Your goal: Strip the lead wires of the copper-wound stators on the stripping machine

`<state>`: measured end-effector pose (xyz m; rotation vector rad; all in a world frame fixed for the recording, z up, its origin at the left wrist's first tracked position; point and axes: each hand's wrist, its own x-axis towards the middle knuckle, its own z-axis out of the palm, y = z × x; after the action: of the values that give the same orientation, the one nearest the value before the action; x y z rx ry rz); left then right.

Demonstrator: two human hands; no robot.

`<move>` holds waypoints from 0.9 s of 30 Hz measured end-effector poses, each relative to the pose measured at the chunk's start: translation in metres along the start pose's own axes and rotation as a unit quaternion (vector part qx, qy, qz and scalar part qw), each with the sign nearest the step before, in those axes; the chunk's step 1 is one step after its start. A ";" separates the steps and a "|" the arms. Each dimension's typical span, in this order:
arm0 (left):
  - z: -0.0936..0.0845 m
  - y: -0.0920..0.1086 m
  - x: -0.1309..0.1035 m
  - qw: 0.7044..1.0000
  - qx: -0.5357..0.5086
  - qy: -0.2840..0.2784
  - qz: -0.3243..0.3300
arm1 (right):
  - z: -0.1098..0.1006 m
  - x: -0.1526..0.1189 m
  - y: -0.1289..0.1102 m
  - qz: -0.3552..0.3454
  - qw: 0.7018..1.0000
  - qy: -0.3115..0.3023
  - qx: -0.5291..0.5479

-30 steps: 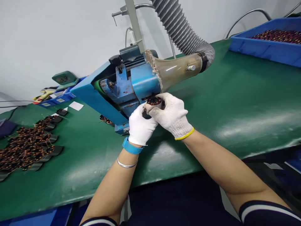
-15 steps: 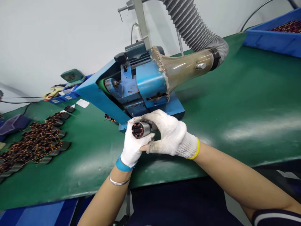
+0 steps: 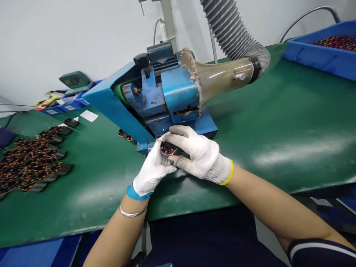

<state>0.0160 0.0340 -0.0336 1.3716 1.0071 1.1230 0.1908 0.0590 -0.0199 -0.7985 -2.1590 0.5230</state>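
A round motor stator (image 3: 168, 147) with a black end and copper windings sits between my two white-gloved hands, its wound end facing me. My right hand (image 3: 197, 152) grips it from the right, fingers over the top and thumb below, the thumb tip bare of the glove. On the left side my left hand (image 3: 155, 163) cups it, with fingers partly hidden behind it and thumb stretched beneath. Just behind both hands stands a blue belt-driven machine (image 3: 180, 96), its base close to my fingertips.
Many wound stators (image 3: 30, 163) lie grouped on the green table (image 3: 264, 148) at left. A clear funnel (image 3: 219, 79) joins the machine to a grey ribbed hose (image 3: 233, 33). A blue bin (image 3: 319, 55) of small parts stands back right; a green scale (image 3: 75, 79) is back left.
The stator has turned from lying sideways to pointing its wound end more upward. My right fingers have closed over it, and my left palm has opened away somewhat. The view has shifted slightly.
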 end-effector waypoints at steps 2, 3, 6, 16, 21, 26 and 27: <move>0.001 -0.002 0.001 1.000 0.008 0.013 0.008 | 0.001 0.000 0.001 -0.029 1.000 -0.007 0.008; 0.002 -0.004 0.002 1.000 0.008 0.021 0.008 | 0.002 0.000 0.001 -0.049 0.998 -0.009 0.028; 0.005 -0.006 0.002 0.999 -0.014 0.031 -0.019 | 0.005 0.001 0.003 -0.021 0.989 0.033 0.146; 0.015 -0.007 -0.003 0.990 0.066 0.112 0.059 | 0.006 0.016 0.019 0.301 0.819 0.177 0.456; 0.013 -0.015 -0.004 0.946 0.256 0.134 0.144 | 0.015 0.010 0.010 0.249 0.874 0.125 0.398; 0.016 -0.019 -0.004 0.908 0.339 0.141 0.203 | 0.003 0.016 0.029 0.311 0.781 0.276 0.466; 0.017 -0.020 -0.003 0.909 0.333 0.153 0.199 | 0.001 0.016 0.030 0.316 0.780 0.283 0.460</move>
<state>0.0325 0.0290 -0.0538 2.0574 1.4693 1.3904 0.1926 0.0916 -0.0295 -0.9070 -0.8266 1.3372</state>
